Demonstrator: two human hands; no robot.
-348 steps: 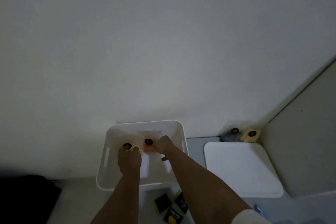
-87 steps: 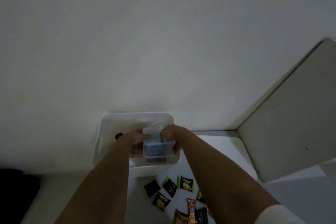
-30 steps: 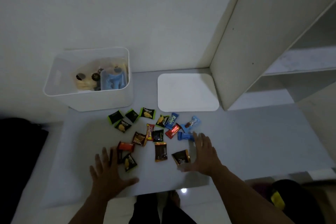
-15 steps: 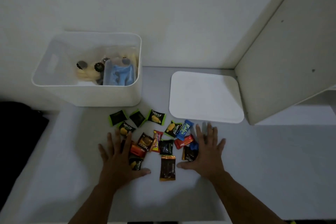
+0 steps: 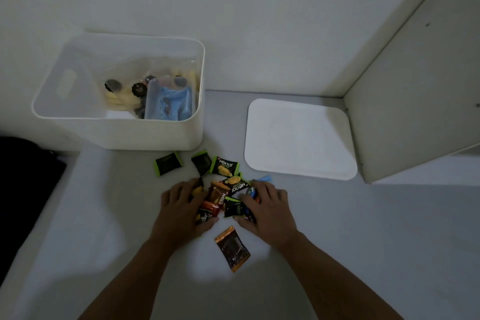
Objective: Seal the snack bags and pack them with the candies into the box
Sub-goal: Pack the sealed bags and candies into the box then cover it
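On the table (image 5: 363, 228), left hand (image 5: 181, 205), right hand (image 5: 267, 205), fingers curled (cupping candies (image 5: 223, 197)).

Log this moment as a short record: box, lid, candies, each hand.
box: white box at the table's back left, open, holding snack bags
lid: white lid flat on the table, right of the box
candies: wrapped candies heaped between the hands; three green-edged ones lie nearer the box; one dark orange-edged packet lies apart, nearer the person
left hand: left hand curled over the heap's left side
right hand: right hand curled over its right side
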